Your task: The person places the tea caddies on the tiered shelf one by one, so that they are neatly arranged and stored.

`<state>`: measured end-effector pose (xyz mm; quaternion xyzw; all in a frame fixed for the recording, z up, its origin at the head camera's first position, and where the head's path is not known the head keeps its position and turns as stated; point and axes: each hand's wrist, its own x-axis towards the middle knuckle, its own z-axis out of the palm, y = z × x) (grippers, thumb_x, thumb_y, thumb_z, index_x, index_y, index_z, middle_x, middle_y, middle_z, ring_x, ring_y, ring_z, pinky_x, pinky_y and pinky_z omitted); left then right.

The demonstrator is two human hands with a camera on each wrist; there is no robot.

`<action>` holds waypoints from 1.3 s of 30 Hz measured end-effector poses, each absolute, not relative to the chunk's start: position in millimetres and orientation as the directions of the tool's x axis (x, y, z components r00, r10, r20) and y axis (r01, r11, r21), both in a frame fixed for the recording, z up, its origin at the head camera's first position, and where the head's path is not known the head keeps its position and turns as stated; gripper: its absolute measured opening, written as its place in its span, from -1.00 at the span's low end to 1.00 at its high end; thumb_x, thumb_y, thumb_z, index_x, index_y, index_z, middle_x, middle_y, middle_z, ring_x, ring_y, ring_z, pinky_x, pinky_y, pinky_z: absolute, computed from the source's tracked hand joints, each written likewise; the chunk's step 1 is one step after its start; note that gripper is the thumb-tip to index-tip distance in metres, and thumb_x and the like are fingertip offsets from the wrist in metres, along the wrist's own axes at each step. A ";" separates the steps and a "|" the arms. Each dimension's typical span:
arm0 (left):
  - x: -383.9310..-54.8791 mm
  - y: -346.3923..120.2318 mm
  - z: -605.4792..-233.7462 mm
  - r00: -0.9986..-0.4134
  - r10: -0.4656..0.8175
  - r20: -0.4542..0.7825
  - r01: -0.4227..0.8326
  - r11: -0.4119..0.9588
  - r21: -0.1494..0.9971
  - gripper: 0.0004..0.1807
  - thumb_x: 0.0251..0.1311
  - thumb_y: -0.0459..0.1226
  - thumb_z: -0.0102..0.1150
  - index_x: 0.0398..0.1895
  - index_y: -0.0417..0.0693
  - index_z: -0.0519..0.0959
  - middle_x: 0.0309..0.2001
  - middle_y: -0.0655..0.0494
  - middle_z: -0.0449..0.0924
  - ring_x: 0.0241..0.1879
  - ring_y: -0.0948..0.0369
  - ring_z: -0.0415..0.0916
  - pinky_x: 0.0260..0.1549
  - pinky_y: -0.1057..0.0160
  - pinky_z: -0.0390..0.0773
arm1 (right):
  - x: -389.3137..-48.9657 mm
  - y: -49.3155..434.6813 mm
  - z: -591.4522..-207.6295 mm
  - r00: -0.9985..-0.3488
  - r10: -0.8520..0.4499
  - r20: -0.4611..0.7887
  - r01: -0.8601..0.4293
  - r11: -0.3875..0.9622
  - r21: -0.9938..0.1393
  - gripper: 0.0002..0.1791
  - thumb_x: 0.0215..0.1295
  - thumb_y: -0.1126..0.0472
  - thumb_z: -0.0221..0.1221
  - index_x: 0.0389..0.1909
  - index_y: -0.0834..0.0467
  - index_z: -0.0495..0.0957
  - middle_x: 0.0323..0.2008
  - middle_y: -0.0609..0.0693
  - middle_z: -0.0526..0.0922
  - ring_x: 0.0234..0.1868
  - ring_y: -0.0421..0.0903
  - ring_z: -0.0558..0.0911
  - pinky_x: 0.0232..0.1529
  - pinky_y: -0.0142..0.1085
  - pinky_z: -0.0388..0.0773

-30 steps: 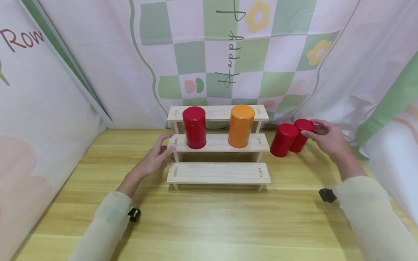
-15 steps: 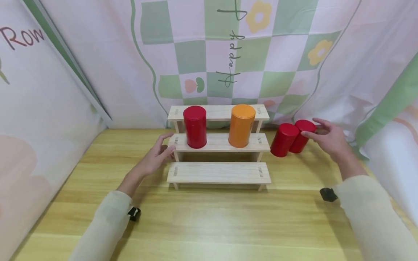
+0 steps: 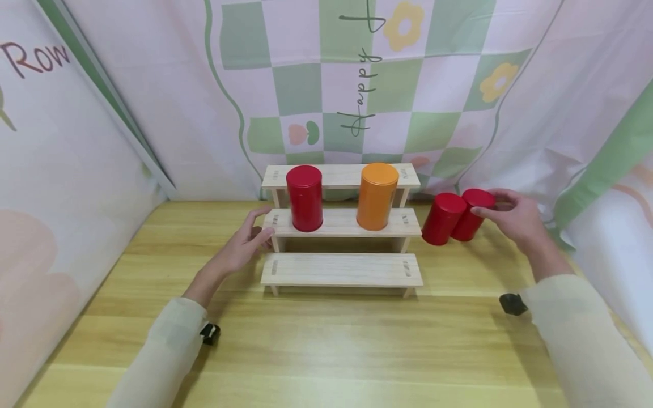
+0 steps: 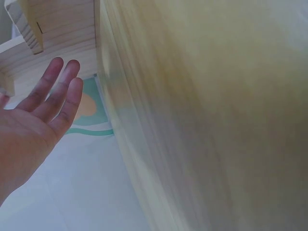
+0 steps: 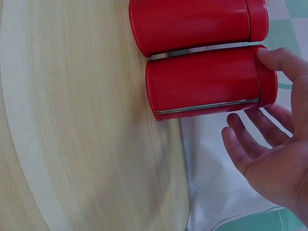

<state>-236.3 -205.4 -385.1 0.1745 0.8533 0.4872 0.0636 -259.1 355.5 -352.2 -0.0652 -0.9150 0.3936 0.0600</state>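
In the head view, my right hand (image 3: 515, 218) holds a red tin canister (image 3: 471, 214) near its lid, thumb in front and fingers behind. The right wrist view shows the thumb on the lid of this canister (image 5: 207, 82), with some fingers hanging free. Close against it stands a second red canister (image 3: 442, 220) on the table. My left hand (image 3: 242, 243) touches the left end of the middle step of a wooden three-step stand (image 3: 342, 269). In the left wrist view, the left fingers (image 4: 67, 103) are loosely extended; the thumb is mostly out of sight.
On the middle step stand another red canister (image 3: 305, 199), at left, and an orange canister (image 3: 377, 197), at right. The wooden table (image 3: 326, 345) extends in front of the stand. A checkered curtain (image 3: 342, 85) hangs close behind.
The canister in my right hand has shifted slightly towards me and to the right, keeping beside the other red one. My left hand and the stand hold their places.
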 end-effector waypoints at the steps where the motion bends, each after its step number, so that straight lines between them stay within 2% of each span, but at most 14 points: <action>1: -236.5 -205.3 -385.4 -0.931 0.360 0.061 0.235 0.464 0.854 -0.40 0.54 -0.01 -0.18 0.54 0.16 -0.04 -0.10 -0.26 0.65 -0.06 -0.13 0.60 -0.20 -0.01 0.61 | -258.7 356.0 -352.8 -0.983 0.172 0.060 0.074 0.678 -0.732 -0.11 0.22 -0.25 0.27 0.41 0.21 0.29 -0.06 -0.31 0.45 -0.24 -0.55 0.41 -0.29 -0.71 0.42; 8: -235.2 -205.5 -385.5 -0.932 0.357 0.066 0.239 0.467 0.851 -0.41 0.55 -0.01 -0.19 0.53 0.15 -0.02 -0.11 -0.25 0.65 -0.10 -0.12 0.61 -0.21 -0.01 0.60 | -256.2 360.0 -355.8 -0.975 0.210 0.072 0.085 0.654 -0.752 -0.14 0.22 -0.23 0.28 0.38 0.20 0.30 -0.16 -0.45 0.39 -0.21 -0.53 0.39 -0.27 -0.71 0.42; 11: -234.8 -206.1 -385.9 -0.933 0.353 0.072 0.244 0.472 0.847 -0.42 0.55 -0.01 -0.20 0.53 0.16 -0.02 -0.12 -0.26 0.66 -0.11 -0.12 0.62 -0.22 -0.01 0.60 | -255.0 361.5 -354.2 -0.969 0.233 0.078 0.092 0.639 -0.764 -0.31 0.22 -0.22 0.29 0.26 0.03 0.37 -0.15 -0.43 0.38 -0.16 -0.48 0.38 -0.25 -0.71 0.41; 14: -234.4 -206.3 -386.0 -0.933 0.353 0.074 0.245 0.470 0.848 -0.42 0.55 -0.01 -0.20 0.53 0.20 -0.01 -0.12 -0.25 0.66 -0.11 -0.12 0.62 -0.21 0.00 0.59 | -252.7 362.3 -350.9 -0.962 0.258 0.086 0.094 0.611 -0.786 -0.52 0.24 -0.18 0.29 0.08 -0.19 0.35 -0.12 -0.41 0.37 -0.09 -0.41 0.36 -0.24 -0.70 0.39; 16: -234.3 -206.3 -386.0 -0.932 0.354 0.075 0.246 0.467 0.849 -0.42 0.55 -0.01 -0.20 0.53 0.20 -0.01 -0.12 -0.26 0.66 -0.11 -0.12 0.61 -0.21 0.00 0.59 | -251.0 361.7 -348.2 -0.959 0.270 0.091 0.094 0.601 -0.794 -0.58 0.25 -0.16 0.28 0.00 -0.29 0.30 -0.11 -0.41 0.36 -0.06 -0.38 0.35 -0.23 -0.70 0.38; 19: -234.3 -206.2 -385.8 -0.931 0.356 0.078 0.250 0.466 0.849 -0.42 0.55 -0.02 -0.20 0.53 0.19 -0.01 -0.12 -0.26 0.66 -0.11 -0.13 0.61 -0.21 -0.01 0.59 | -248.9 360.9 -344.0 -0.954 0.282 0.097 0.091 0.584 -0.806 -0.60 0.25 -0.15 0.28 -0.02 -0.33 0.28 -0.14 -0.44 0.35 -0.08 -0.39 0.34 -0.23 -0.72 0.38; 24: -234.4 -205.7 -385.0 -0.930 0.359 0.077 0.249 0.463 0.851 -0.43 0.55 -0.02 -0.21 0.53 0.19 -0.01 -0.13 -0.26 0.66 -0.11 -0.14 0.61 -0.21 -0.02 0.59 | -246.0 358.0 -333.4 -0.948 0.296 0.114 0.074 0.556 -0.828 -0.54 0.26 -0.13 0.28 0.11 -0.29 0.33 -0.17 -0.51 0.35 -0.13 -0.44 0.36 -0.24 -0.74 0.39; 27: -234.8 -205.7 -384.7 -0.929 0.362 0.079 0.252 0.463 0.850 -0.42 0.55 -0.02 -0.20 0.53 0.18 -0.02 -0.12 -0.26 0.66 -0.10 -0.13 0.61 -0.21 -0.01 0.59 | -244.3 354.8 -325.0 -0.947 0.300 0.116 0.069 0.541 -0.838 -0.38 0.25 -0.12 0.29 0.31 -0.17 0.34 -0.17 -0.50 0.36 -0.14 -0.43 0.39 -0.28 -0.73 0.44; 30: -235.1 -206.3 -385.3 -0.929 0.362 0.082 0.256 0.464 0.848 -0.41 0.55 -0.02 -0.20 0.54 0.17 -0.03 -0.12 -0.26 0.66 -0.10 -0.12 0.61 -0.22 0.01 0.58 | -242.0 350.4 -316.9 -0.945 0.304 0.117 0.072 0.547 -0.834 -0.25 0.24 -0.15 0.29 0.43 -0.08 0.29 -0.15 -0.49 0.37 -0.13 -0.40 0.40 -0.31 -0.71 0.46; 39: -236.1 -206.2 -386.9 -0.930 0.359 0.073 0.245 0.461 0.853 -0.42 0.55 -0.01 -0.20 0.53 0.18 -0.02 -0.12 -0.25 0.66 -0.09 -0.13 0.61 -0.21 0.00 0.58 | -234.2 337.3 -296.7 -0.925 0.327 0.192 0.003 0.512 -0.859 -0.30 0.24 -0.03 0.32 0.40 -0.03 0.35 -0.14 -0.48 0.42 -0.14 -0.42 0.45 -0.32 -0.71 0.47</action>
